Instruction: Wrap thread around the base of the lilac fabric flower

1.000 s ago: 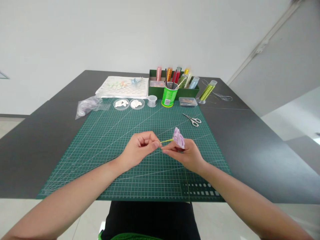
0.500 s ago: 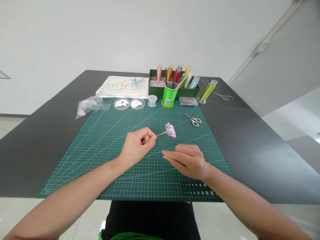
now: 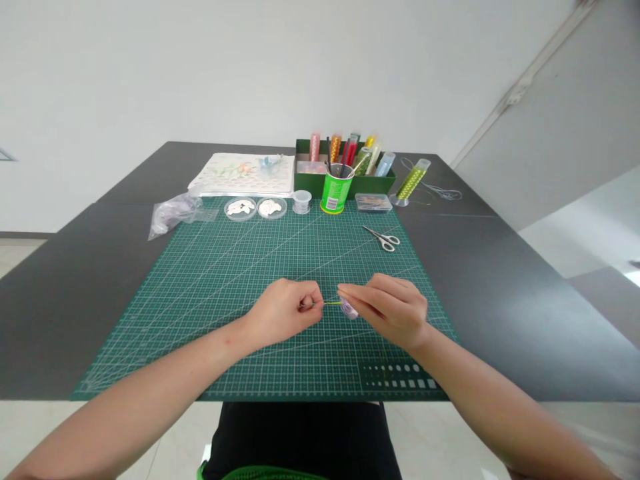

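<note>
My left hand is closed in a pinch on the thin green stem of a small lilac artificial flower, over the green cutting mat. The stem points right, and the flower head is tilted down beside my right hand, whose fingers partly cover it. My right thumb and fingers are pressed together just above the bloom; whatever lies between them is too thin or hidden to make out. Farther off on the mat lie scissors with white handles.
Along the back stand two dishes of white pieces, a small spool, a green can of tools, a flat clear box and a green box of thread spools. A plastic bag lies left, a yellow-green spool right.
My left hand first drew the flower up and left, away from my right hand, then lowered it toward me. The bloom turned downward, and my right hand rose beside it with fingers pinched.
</note>
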`<state>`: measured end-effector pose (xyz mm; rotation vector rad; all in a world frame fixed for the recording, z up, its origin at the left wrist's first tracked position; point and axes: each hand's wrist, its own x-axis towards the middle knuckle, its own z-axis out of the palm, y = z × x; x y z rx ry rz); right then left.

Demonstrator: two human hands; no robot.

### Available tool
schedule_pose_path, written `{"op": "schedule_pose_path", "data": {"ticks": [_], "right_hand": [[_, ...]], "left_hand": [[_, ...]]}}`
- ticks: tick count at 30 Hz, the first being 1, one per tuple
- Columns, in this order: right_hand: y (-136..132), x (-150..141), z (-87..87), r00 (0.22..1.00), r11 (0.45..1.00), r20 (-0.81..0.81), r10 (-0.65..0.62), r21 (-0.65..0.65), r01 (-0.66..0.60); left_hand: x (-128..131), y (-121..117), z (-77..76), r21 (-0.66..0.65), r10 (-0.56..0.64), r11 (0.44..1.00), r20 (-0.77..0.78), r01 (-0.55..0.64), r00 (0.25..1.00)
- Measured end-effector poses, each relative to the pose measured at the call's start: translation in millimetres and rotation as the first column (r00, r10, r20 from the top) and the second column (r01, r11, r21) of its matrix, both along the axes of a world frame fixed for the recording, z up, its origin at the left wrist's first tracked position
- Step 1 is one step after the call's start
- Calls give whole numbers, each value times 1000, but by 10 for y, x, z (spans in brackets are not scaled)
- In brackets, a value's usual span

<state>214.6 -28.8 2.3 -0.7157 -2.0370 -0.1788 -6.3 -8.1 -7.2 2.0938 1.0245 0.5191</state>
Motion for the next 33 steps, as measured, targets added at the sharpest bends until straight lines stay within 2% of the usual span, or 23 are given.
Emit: {"op": "schedule_pose_path", "data": {"ticks": [7, 12, 16, 23, 29, 33], "right_hand": [[44, 24, -48, 997, 985, -35, -66, -162, 60], [90, 31, -63, 994, 977, -98, -42, -212, 21], [121, 31, -86, 990, 951, -124, -70, -307, 28], [183, 3, -123, 979, 881, -164, -117, -472, 26], [203, -3, -190, 971, 766, -195, -138, -643, -20], [182, 0, -242, 977, 715, -188, -95, -696, -65]], "left_hand": [[9, -48, 53, -61, -83, 995, 7, 83, 997], [-12, -61, 45, -100, -155, 981, 96, 165, 983], [-19, -85, 48, -105, -194, 971, 185, 216, 963], [-22, -119, 132, -134, -124, 977, 280, 167, 952], [-35, -109, 158, -185, -36, 975, 405, 121, 913], [-28, -99, 146, -244, 44, 966, 487, 88, 873]]}}
